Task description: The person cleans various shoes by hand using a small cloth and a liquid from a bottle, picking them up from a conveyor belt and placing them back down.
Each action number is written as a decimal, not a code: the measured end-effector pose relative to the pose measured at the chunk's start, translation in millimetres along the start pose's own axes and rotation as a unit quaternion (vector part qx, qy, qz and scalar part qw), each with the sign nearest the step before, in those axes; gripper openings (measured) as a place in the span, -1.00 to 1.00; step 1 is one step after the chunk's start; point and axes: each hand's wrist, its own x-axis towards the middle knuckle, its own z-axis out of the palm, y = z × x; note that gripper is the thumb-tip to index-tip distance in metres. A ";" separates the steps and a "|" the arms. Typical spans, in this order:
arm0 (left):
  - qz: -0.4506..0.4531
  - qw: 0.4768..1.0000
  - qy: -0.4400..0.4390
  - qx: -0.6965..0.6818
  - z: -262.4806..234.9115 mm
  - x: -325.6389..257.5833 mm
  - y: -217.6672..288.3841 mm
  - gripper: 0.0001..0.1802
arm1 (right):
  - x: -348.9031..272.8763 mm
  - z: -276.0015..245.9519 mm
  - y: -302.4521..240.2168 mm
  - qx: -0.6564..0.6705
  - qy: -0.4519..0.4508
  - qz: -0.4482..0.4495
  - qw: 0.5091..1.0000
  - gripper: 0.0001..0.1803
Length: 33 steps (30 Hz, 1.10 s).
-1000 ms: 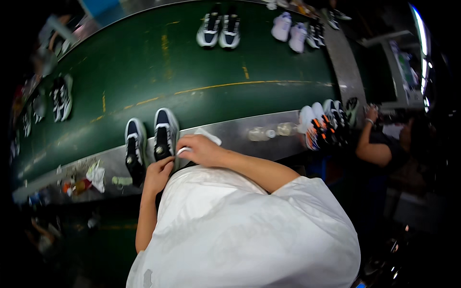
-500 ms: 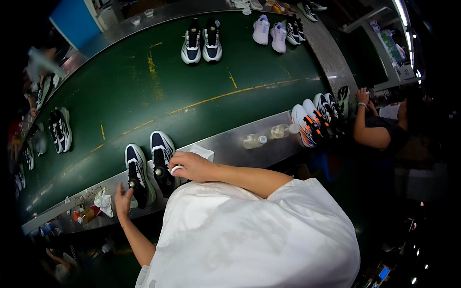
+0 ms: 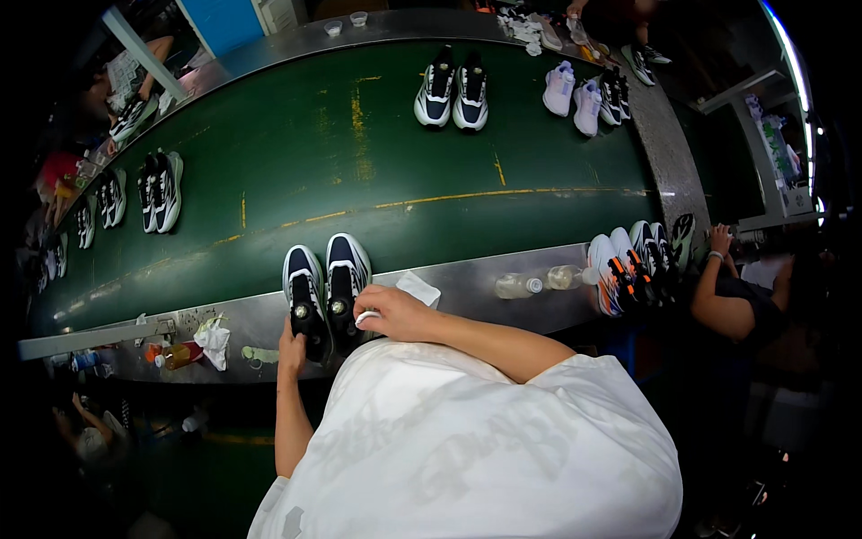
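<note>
Two black-and-white sneakers with round dials on their tongues stand side by side in front of me, toes pointing away, on the metal edge and the green belt. My left hand [image 3: 292,350] is closed at the outer side of the left sneaker [image 3: 303,269]; some of its fingers are hidden. My right hand [image 3: 397,313] is at the collar of the right sneaker [image 3: 347,261], fingers pinched round a small white cloth [image 3: 366,317]. Another white cloth [image 3: 418,288] lies on the metal edge beyond my right hand.
Two clear bottles [image 3: 518,287] lie to the right, beside orange-and-white sneakers [image 3: 607,269]. A bottle of amber liquid [image 3: 182,355] and a crumpled white tissue [image 3: 213,340] are at left. More pairs stand across the green belt [image 3: 386,153]. A co-worker's arm [image 3: 714,283] shows at right.
My left hand has gone from open beside the left sneaker to closed against its side. The two sneakers stand closer together. My view has shifted left, and my right hand still pinches the cloth.
</note>
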 end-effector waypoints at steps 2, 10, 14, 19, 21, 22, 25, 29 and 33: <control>-0.031 0.982 -0.019 -0.185 -14.3 1.2 2.4 -0.32 | -1.2 -4.0 -6.2 0.003 0.004 0.003 1.000 -0.82; 0.215 0.932 0.001 -0.290 -80.3 -67.9 134.8 -0.27 | 6.9 -30.0 -12.5 0.122 0.106 0.023 0.987 -0.87; 0.330 0.860 0.041 -0.387 -72.1 -124.6 234.7 -0.10 | 17.5 -41.6 -15.2 0.209 0.180 0.041 0.960 -0.85; 0.108 0.802 -0.162 -0.565 -30.5 -103.8 154.1 0.07 | 26.2 -46.3 0.9 0.329 0.278 0.091 0.898 -0.83; 0.104 0.718 -0.342 -0.597 -4.5 -97.4 167.5 0.04 | 32.6 -43.2 14.2 0.362 0.347 0.068 0.863 -0.84; 0.060 0.742 -0.354 -0.566 -1.3 -95.3 188.3 0.00 | 30.4 -43.6 14.3 0.360 0.347 0.072 0.863 -0.84; 0.053 0.783 -0.358 -0.506 14.3 -83.8 211.9 -0.02 | 30.9 -52.1 -4.1 0.336 0.348 0.098 0.870 -0.83; 0.061 0.819 -0.305 -0.482 8.9 -66.6 211.8 0.03 | 26.2 -53.8 -5.1 0.379 0.347 0.074 0.855 -0.82; 0.126 0.873 -0.231 -0.411 -0.1 -64.0 200.6 0.17 | 19.1 -52.4 -13.8 0.317 0.336 0.055 0.885 -0.83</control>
